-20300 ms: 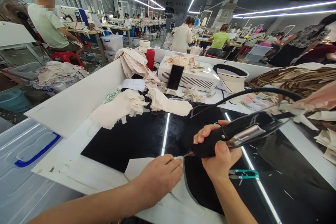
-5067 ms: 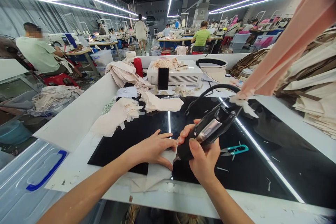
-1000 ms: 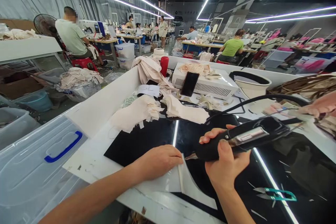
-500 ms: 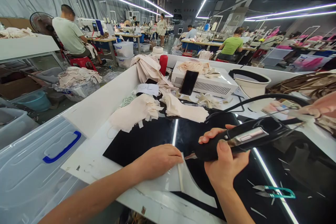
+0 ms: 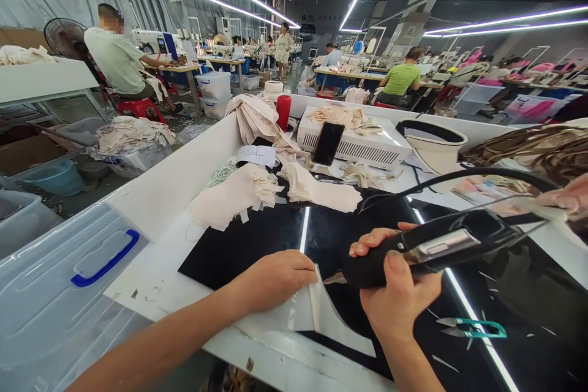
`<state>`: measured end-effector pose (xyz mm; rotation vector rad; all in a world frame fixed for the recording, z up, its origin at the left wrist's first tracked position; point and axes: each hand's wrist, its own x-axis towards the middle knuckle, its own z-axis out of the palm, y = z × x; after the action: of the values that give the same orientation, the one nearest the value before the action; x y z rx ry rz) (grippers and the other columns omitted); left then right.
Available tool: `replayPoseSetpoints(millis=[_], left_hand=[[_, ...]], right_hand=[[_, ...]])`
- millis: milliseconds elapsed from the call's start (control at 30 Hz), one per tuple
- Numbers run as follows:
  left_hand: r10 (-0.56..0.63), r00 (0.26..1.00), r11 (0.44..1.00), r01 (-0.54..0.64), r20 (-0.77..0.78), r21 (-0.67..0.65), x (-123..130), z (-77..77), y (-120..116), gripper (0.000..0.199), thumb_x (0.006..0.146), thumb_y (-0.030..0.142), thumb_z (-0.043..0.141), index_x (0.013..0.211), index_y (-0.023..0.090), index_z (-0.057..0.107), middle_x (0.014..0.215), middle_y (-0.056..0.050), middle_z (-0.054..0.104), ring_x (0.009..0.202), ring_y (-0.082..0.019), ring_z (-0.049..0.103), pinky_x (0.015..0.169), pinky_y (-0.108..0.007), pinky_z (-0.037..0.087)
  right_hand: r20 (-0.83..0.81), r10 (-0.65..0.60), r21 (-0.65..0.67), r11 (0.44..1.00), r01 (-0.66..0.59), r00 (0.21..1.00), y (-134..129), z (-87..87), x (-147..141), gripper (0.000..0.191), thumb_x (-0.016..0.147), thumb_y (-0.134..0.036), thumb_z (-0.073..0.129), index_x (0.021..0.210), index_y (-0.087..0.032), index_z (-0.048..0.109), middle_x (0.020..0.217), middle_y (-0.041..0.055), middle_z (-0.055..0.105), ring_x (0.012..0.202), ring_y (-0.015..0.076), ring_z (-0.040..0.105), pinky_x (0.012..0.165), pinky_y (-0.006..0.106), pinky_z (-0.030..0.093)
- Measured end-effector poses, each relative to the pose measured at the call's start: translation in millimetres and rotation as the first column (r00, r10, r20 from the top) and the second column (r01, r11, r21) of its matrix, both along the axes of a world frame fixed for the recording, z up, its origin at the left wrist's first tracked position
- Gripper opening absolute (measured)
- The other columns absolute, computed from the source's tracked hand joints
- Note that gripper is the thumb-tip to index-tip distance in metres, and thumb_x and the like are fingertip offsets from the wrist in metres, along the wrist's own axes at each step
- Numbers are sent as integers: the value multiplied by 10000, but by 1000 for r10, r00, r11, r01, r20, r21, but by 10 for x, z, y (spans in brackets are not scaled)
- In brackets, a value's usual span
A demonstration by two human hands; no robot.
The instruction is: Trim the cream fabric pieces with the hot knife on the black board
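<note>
left hand [image 5: 278, 278] pinches pale strip [image 5: 315, 306] at its far end | right hand [image 5: 399, 291] grips black tool [image 5: 374, 269], pointing left toward strip | strip: near front edge of tabletop [image 5: 257, 352], long axis running toward it

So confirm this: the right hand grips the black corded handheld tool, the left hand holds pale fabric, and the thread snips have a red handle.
No: the thread snips are teal-handled, not red, as the head view shows. The right hand grips the black corded handheld tool; the left hand holds pale fabric.
</note>
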<state>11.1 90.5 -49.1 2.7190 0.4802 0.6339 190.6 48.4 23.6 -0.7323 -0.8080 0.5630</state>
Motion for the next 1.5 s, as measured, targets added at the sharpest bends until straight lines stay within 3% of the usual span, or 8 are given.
replayPoseSetpoints(millis=[300,633,767,1033,1500], left_hand=[[-5,1000,1000,5,20,14,0,8,17,266,1052,81,483,1163,121,721,1215,-99,722,1136,-209,678,1054,-348,546],[-58,998,983,59,-12,173,15,199,8,242,1018,35,496,1166,76,683,1169,-123,714,1131,-221,661,1090,-361,522],[-89,994,977,101,-69,187,101,186,-52,247,1002,26,501,1150,106,682,1147,-109,723,1121,-211,662,1047,-326,540],[-8,998,995,14,-64,97,35,79,-173,194,1012,77,542,1096,144,703,1121,-92,710,1024,-199,674,918,-294,589],[16,1000,998,-16,3,-60,12,97,-209,253,1104,224,491,1051,146,726,1096,-70,714,1002,-169,684,915,-263,570]], right_hand=[[4,5,-6,1000,-5,1000,-12,-5,-4,348,793,-253,805,1095,-257,632,752,-43,696,602,147,637,569,309,567],[-1,-36,-9,999,36,999,-150,68,80,359,781,-289,815,1089,-250,634,735,-43,691,580,148,621,540,307,552],[2,-45,-10,999,45,999,-175,54,91,358,787,-283,816,1094,-255,634,739,-44,700,575,145,623,554,311,561],[-10,-12,10,1000,12,1000,-181,12,56,359,804,-282,807,1114,-257,628,758,-40,695,601,143,640,564,300,564],[8,18,22,1000,-18,1000,-112,-25,-59,355,815,-280,793,1121,-253,615,770,-46,696,601,148,640,583,312,549]])
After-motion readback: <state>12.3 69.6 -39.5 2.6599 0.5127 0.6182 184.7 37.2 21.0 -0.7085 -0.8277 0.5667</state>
